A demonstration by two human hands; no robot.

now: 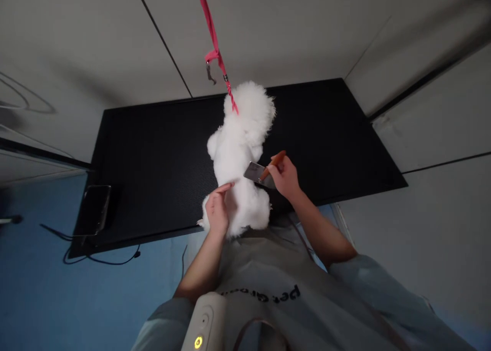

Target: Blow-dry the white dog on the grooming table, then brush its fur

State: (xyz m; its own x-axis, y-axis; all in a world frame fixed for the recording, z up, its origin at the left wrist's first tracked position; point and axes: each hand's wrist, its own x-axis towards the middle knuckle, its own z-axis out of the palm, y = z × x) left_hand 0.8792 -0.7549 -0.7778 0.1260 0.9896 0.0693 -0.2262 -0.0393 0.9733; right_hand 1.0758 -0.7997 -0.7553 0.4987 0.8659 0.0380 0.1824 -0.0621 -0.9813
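Note:
A white fluffy dog [233, 161], seen from behind and above, is on the black grooming table [161, 161], its head toward the wall. My left hand [218, 210] lies against the left side of its lower back, fingers stretched out and holding nothing. In my right hand [284, 177] is a slicker brush [254, 172], gripped by its orange-brown handle. The brush's flat metal head touches or almost touches the dog's right flank; its pin side is hidden from me. A pink leash [209, 23] runs from above down to the dog's neck.
A phone or dark flat device [92, 210] rests at the table's left end, with black cables [111, 261] hanging nearby. White wall panels [291, 28] stand behind the table. A pale device with a yellow light [205, 323] is close in front of my chest, over the grey apron [264, 264].

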